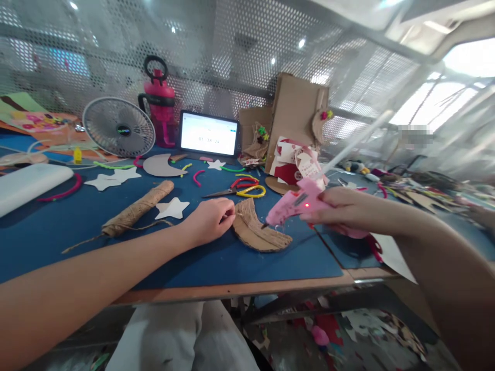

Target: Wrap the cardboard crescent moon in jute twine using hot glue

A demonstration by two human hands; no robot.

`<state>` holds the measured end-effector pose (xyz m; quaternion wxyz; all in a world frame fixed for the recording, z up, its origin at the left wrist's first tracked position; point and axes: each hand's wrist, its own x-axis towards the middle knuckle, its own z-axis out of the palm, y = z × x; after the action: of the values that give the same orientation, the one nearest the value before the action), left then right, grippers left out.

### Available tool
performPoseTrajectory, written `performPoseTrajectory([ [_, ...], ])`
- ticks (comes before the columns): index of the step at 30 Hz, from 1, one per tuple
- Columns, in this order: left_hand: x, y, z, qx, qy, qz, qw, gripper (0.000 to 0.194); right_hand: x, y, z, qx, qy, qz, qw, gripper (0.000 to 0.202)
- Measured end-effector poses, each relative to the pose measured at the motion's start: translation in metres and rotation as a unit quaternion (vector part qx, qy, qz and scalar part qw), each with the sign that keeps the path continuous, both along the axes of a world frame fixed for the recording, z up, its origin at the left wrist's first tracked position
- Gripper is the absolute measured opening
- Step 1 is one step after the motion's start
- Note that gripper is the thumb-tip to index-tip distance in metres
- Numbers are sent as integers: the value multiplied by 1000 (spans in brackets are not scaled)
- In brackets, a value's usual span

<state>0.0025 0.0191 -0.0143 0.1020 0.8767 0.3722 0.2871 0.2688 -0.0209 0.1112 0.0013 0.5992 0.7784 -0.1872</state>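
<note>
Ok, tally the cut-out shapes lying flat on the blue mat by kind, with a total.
White stars: 4, for instance the white star beside the twine roll.
Grey moon: 1.
Twine-wrapped moon, between the left hand and the glue gun in the right hand: 1.
Total: 6.

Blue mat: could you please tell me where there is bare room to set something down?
Bare mat lies left of the twine roll, and along the front edge below the crescent. Crowded by the scissors and tablet.

pink glue gun [299, 202], brown twine-wrapped moon [257, 232], blue mat [77, 226], white star [172, 208]
</note>
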Motion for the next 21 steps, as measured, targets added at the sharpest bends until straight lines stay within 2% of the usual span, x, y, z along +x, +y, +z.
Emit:
performPoseTrajectory([
  [2,0,0,1,1,3,-2,1000,9,15,7,-10,-18,120,-68,990,51],
  [3,0,0,1,1,4,-2,1000,8,21,13,-18,23,177,-101,979,53],
  [6,0,0,3,-1,7,5,1000,8,28,38,-47,84,213,-128,965,53],
  [9,1,-1,4,-1,11,8,1000,9,21,67,-76,90,243,-150,954,50],
  [12,1,-1,6,-2,14,7,1000,9,6,94,-98,79,256,-163,950,35],
  [16,1,-2,7,-8,16,9,1000,11,-5,123,-115,97,254,-175,946,30],
  [21,1,-2,6,-12,12,11,1000,11,-9,149,-120,129,221,-181,950,33],
])
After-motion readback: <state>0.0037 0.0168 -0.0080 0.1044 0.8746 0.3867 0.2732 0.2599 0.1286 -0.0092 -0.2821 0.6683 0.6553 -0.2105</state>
